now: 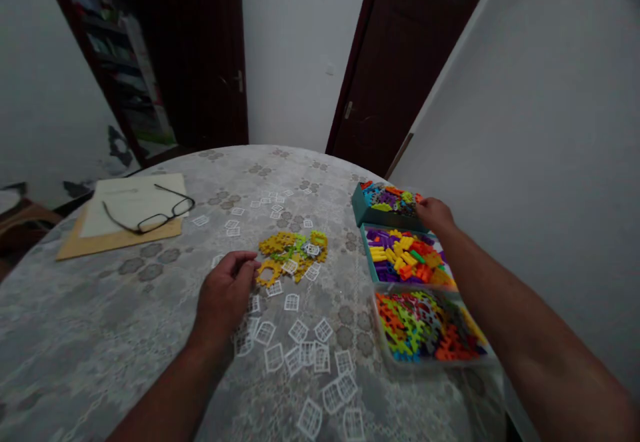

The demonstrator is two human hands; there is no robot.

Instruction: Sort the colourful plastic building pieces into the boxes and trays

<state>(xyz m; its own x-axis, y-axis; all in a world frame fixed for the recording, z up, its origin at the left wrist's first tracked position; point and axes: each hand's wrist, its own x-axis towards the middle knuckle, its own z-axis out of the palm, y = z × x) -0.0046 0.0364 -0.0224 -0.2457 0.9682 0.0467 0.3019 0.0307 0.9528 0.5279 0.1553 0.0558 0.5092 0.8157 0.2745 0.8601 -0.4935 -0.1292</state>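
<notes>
My left hand (pixel 231 290) is at the left side of a small pile of yellow and lime gear pieces (pixel 280 243). Its thumb and forefinger close on the edge of a yellow ring-shaped gear (pixel 269 273). Over on the right, my right hand (pixel 436 215) reaches to the near right corner of the far teal box (pixel 367 214), which is full of mixed coloured gear pieces. Its fingers are bent together beside an orange piece; what they hold, if anything, is hidden. White lattice window pieces (pixel 299 331) lie around and on the pile.
Nearer than the teal box stand a tray of yellow, purple and orange connectors (pixel 400 255) and a clear tub of colourful pieces (pixel 415 329). Eyeglasses (pixel 155 222) rest on paper and a brown envelope (pixel 117 242) at left. A patterned cloth covers the round table (pixel 150 309).
</notes>
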